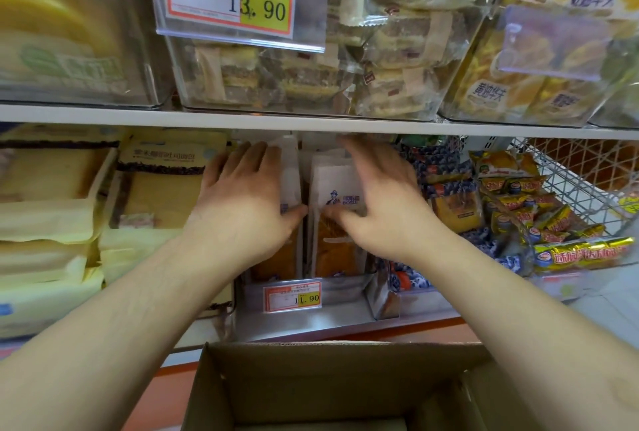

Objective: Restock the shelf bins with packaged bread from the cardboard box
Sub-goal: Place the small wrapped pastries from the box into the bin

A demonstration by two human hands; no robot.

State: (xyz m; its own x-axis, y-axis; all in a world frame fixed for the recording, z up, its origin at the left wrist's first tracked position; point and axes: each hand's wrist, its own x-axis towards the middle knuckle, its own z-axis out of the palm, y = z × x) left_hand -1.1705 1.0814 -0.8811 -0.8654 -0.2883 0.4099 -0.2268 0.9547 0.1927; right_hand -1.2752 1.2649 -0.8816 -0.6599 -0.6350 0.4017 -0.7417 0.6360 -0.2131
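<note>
— Right, which step r we on?
— Seating stock, I reckon. Both hands in the lower shelf bin (345, 292): left hand (242, 202) flat, fingers spread, on a white bread pack (289, 171); right hand (377, 206) splayed over the pack beside it (340, 188), gripping nothing.
— Box?
— Cardboard box (214, 392) sits below the shelf's front edge; contents hidden.
— Next?
— Prob. square the packs upright, then reach down for another.

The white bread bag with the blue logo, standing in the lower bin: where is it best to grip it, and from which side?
Probably grip the white bread bag by its upper white part, reaching in from the front: it stands upright, with neighbours close on both sides.
</note>
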